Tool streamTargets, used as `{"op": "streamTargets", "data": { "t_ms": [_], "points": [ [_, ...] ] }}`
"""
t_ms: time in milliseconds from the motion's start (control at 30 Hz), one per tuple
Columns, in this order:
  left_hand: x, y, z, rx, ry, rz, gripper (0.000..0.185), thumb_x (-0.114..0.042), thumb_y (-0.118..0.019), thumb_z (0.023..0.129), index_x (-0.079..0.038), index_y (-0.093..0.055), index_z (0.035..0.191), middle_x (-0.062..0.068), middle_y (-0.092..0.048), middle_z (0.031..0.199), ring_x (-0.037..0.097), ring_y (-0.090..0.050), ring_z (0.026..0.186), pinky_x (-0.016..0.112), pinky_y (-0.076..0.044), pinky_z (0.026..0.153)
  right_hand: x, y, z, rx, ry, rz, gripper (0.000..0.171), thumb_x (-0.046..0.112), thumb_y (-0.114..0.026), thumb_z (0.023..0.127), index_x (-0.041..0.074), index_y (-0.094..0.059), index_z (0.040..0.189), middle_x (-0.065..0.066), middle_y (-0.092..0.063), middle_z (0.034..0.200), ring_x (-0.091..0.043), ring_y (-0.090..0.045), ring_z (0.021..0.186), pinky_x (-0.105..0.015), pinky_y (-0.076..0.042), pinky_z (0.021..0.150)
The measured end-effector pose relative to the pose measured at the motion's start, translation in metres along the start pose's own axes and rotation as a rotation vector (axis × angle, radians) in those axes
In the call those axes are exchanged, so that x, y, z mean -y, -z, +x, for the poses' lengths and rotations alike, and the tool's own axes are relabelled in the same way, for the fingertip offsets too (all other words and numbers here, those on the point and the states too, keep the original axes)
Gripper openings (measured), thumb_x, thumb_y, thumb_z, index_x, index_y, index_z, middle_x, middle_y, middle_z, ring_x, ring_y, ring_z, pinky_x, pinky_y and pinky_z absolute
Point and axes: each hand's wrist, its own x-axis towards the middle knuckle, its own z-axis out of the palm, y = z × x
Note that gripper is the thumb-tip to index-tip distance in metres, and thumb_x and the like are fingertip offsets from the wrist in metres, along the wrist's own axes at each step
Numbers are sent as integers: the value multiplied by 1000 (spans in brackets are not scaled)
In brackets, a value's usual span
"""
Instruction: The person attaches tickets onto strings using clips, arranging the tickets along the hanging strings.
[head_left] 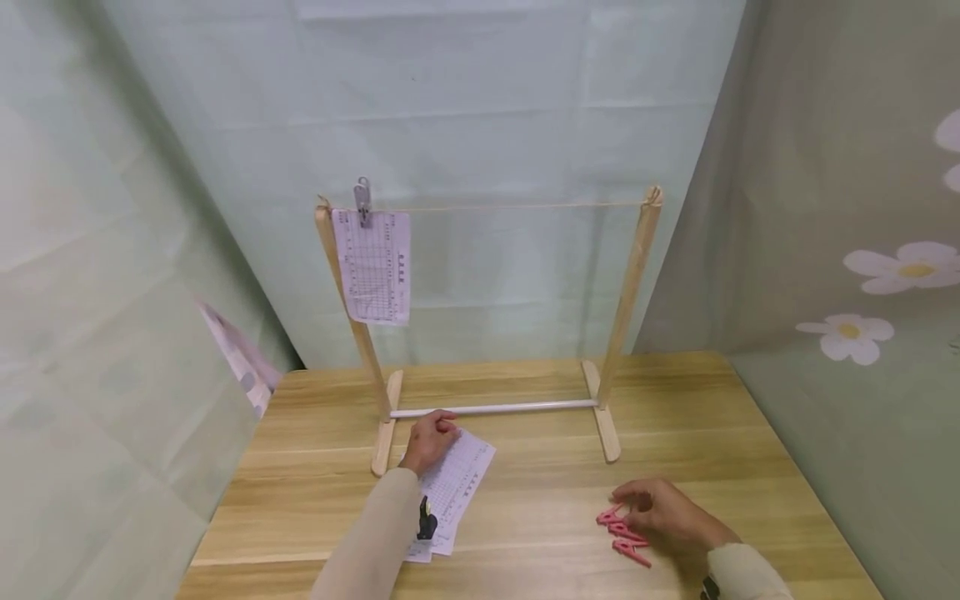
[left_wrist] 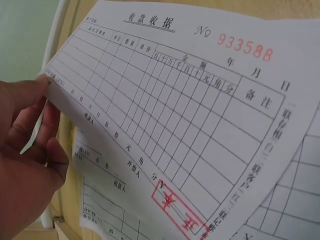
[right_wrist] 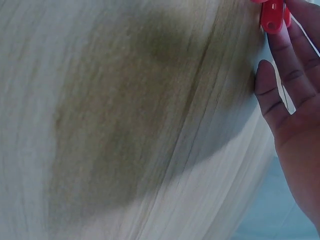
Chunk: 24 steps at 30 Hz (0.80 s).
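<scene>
A small stack of white printed receipts (head_left: 459, 482) lies on the wooden table (head_left: 540, 500) in front of a wooden rack (head_left: 633, 283). My left hand (head_left: 442, 427) pinches the left edge of the top receipt (left_wrist: 175, 115), numbered 933588 in red, and lifts it off the sheet below; in the left wrist view my left hand (left_wrist: 47, 115) has its thumb on top. My right hand (head_left: 651, 508) is over three pink clothes pegs (head_left: 622, 533) on the table. Its fingertips (right_wrist: 292, 30) touch one pink peg (right_wrist: 272, 15), while the thumb stands apart.
A string (head_left: 517, 206) runs between the rack's two posts. One receipt (head_left: 372, 267) hangs from it at the left end under a grey clip (head_left: 363, 200). A white bar (head_left: 495, 408) joins the rack's feet. Curtains close in the table on all sides.
</scene>
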Motion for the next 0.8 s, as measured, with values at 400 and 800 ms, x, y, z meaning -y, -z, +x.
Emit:
{"op": "streamTargets", "data": {
  "t_ms": [400, 800],
  "points": [
    [-7, 6, 0, 14, -3, -63, 23, 7, -75, 83, 9, -68, 105, 9, -69, 83, 22, -66, 81, 37, -55, 78, -1, 3, 2, -40, -7, -79, 35, 9, -80, 83, 0, -69, 115, -1, -69, 99, -6, -60, 82, -24, -51, 73],
    [-13, 12, 2, 0, 20, -97, 22, 6, -73, 86, 9, -67, 107, 10, -71, 86, 16, -64, 79, 24, -51, 72, -5, 6, -2, -55, -12, -87, 47, 1, -79, 81, -5, -63, 125, -14, -69, 113, -13, -63, 94, -24, -53, 80]
  ]
}}
